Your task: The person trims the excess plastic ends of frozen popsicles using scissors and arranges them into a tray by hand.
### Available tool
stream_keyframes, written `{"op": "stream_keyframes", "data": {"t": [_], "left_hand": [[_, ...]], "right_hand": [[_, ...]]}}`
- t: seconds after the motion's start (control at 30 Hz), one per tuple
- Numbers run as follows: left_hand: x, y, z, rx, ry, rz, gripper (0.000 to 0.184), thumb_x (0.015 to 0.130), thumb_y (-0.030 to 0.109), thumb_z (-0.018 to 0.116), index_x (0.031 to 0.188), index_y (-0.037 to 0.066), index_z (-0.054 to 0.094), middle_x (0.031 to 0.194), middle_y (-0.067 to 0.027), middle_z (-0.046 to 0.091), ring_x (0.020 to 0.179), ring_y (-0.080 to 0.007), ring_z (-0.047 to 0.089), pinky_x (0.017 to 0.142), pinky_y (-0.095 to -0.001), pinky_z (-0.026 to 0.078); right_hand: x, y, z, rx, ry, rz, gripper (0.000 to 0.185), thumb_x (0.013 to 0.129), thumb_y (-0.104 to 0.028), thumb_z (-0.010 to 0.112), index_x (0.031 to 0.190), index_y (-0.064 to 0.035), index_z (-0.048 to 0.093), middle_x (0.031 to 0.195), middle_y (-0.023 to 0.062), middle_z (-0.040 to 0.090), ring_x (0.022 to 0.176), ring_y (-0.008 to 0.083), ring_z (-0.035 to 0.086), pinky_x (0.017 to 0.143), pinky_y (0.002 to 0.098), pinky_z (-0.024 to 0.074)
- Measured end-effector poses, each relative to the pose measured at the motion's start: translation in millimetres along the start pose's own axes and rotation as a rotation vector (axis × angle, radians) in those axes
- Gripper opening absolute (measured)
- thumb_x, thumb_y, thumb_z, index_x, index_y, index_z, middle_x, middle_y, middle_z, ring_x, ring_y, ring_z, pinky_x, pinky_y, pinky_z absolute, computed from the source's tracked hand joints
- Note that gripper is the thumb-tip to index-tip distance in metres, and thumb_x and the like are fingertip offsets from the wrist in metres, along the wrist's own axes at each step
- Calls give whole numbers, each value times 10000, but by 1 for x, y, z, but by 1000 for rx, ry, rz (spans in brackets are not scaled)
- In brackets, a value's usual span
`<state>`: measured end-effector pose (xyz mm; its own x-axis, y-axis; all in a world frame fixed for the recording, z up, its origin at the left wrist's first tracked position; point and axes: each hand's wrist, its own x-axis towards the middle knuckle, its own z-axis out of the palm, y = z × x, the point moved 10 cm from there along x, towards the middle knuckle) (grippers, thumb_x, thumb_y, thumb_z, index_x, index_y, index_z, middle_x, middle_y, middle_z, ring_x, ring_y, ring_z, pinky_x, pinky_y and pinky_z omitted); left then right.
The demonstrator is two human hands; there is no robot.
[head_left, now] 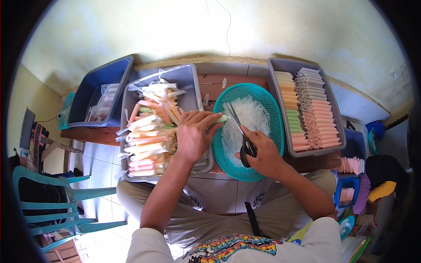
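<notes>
My left hand (196, 131) is closed around a pale green ice pop (222, 119), whose end sticks out past the fingers over the teal basket's left side. My right hand (262, 151) grips black-handled scissors (248, 148), their blades pointing up and left near the ice pop's end. Below both hands, the teal mesh basket (277, 111) holds a heap of clear plastic scraps (245, 122). To the left, a grey tub (189, 94) is filled with ice pops (149, 142) in white, orange, pink and green, many with long plastic tails.
A grey crate (280, 65) on the right holds neat rows of ice pops (322, 125). Far left stands a dark blue bin (83, 96) with some packages. A teal plastic chair (48, 206) is at lower left. Another person (386, 179) is at far right, near more tubs.
</notes>
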<state>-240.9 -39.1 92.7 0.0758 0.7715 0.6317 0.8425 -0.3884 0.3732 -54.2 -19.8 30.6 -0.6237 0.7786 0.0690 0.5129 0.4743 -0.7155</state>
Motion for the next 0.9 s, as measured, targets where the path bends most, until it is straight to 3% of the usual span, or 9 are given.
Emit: {"op": "stream_keyframes", "data": {"t": [0.07, 0.27, 0.7, 0.9], "left_hand": [[1, 1, -2, -6, 12, -1, 312, 830, 134, 908, 1133, 124, 832, 1031, -38, 801, 932, -256, 734, 893, -418, 528], [1, 2, -5, -49, 39, 18, 318, 832, 126, 912, 1135, 120, 817, 1049, -45, 805, 967, -264, 743, 906, -417, 523], [2, 8, -12, -134, 68, 49, 349, 804, 76, 914, 1133, 109, 803, 1054, -57, 805, 991, -273, 743, 923, -416, 525], [1, 10, -11, -170, 67, 72, 356, 801, 73, 919, 1134, 103, 800, 1074, -59, 808, 999, -279, 744, 920, -417, 536]], "right_hand": [[1, 9, 2, -42, -12, 96, 863, 900, -231, 864, 1632, 8, 473, 1202, 234, 628, 958, 377, 715, 869, 460, 590], [2, 32, 12, -284, 10, 120, 881, 864, -161, 826, 1640, -11, 436, 1338, 259, 568, 1031, 456, 730, 916, 505, 623], [12, 45, 25, -486, -102, 265, 892, 847, -199, 821, 1640, -61, 438, 1341, 233, 590, 1009, 445, 743, 872, 517, 635], [19, 38, 30, -632, -114, 204, 912, 810, -293, 850, 1618, -60, 495, 1187, 189, 696, 946, 383, 771, 824, 484, 639]]}}
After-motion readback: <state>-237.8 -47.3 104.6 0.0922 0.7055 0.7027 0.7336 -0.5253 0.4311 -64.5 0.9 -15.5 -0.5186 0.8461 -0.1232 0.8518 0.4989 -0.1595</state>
